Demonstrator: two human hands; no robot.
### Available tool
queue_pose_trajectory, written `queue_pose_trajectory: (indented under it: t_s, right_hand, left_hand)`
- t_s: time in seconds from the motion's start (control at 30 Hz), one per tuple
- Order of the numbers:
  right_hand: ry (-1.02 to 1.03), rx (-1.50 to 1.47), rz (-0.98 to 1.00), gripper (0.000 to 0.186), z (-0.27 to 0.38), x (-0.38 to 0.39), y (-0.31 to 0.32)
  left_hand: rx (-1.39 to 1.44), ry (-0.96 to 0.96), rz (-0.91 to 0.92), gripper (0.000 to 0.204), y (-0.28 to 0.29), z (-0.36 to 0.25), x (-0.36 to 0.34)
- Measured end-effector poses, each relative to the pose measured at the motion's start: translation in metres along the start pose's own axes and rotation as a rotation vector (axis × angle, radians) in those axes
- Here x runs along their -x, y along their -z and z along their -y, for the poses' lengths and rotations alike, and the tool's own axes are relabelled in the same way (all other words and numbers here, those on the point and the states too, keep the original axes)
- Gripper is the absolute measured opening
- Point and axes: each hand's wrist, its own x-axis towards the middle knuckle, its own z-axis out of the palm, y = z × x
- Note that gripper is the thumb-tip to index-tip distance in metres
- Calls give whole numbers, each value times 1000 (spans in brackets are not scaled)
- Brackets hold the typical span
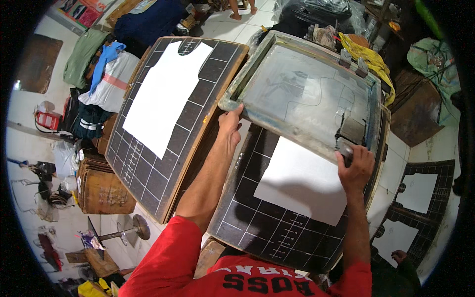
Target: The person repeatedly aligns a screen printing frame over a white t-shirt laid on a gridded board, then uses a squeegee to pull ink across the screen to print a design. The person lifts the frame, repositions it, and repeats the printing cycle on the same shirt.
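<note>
I hold a screen-printing frame (292, 129) over a dark gridded board (252, 218). My left hand (230, 124) is closed on its near left corner, the thumb along the rim. My right hand (355, 166) is closed round the near edge towards the right, by a small grey block. Inside the frame, a grey squeegee-like piece (353, 129) with black ink at its edges rests on the pale mesh (292, 84). Below, a white fabric piece (302, 183) lies on the board, its far part hidden by the frame.
Left of me, a second gridded board (163, 178) bears a white shirt-shaped fabric panel (163, 99). Bagged bundles (116, 74) and stacked brown boards (104, 188) stand along the left. A yellow cloth (366, 57) lies behind the frame. Another person's hand (398, 256) shows at lower right.
</note>
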Motion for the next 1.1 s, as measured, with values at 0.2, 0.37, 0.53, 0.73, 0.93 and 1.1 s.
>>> queue_pose_trajectory:
  t_s: [0.2,0.37,0.53,0.73,0.93,1.1]
  right_hand:
    - [5,99,-334,45,-22,-112,73]
    - [-186,377,-256,80,-57,-212,104]
    - [-128,373,-167,85,-94,-284,121]
    - [-168,314,-128,90,-108,-303,137]
    - [-134,296,-105,93,-117,-303,139]
    - [-114,297,-129,94,-127,-317,138]
  left_hand:
    - [95,-388,359,30,-12,-113,44]
    - [-532,-920,191,65,63,-135,15]
    - [-1709,-758,-150,105,191,-41,8]
    - [-1632,-865,-130,105,227,6,4]
    - [-1570,-885,-172,98,217,1,10]
    - [-1562,-879,-180,95,217,3,13]
